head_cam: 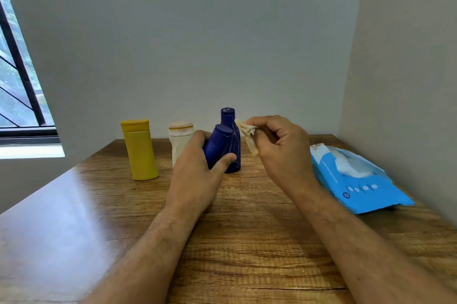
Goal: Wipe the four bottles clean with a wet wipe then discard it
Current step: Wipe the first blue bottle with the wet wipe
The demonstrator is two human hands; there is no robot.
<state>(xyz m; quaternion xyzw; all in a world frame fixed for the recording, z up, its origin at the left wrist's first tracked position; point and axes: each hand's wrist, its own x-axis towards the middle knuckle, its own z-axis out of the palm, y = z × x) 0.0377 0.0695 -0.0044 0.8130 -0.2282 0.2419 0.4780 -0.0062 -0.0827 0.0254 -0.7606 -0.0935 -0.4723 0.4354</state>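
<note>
a blue bottle is held up for wiping, the wet wipe is kept ready beside it.

on the wooden table a yellow bottle and a cream bottle are left standing in a row, probably so each can be taken in turn. the small blue bottle is gripped by the curled fingers of the left hand and tilted, so its side is exposed; behind it a taller blue bottle stands. the soiled wet wipe is pinched in the right hand, just beside the bottle. the opened wipes pack lies at the right, within reach.

Left hand covers lower half of cream plastic bottle and base of tilted dark-blue plastic bottle; blue wipes pack print unreadable.
</note>
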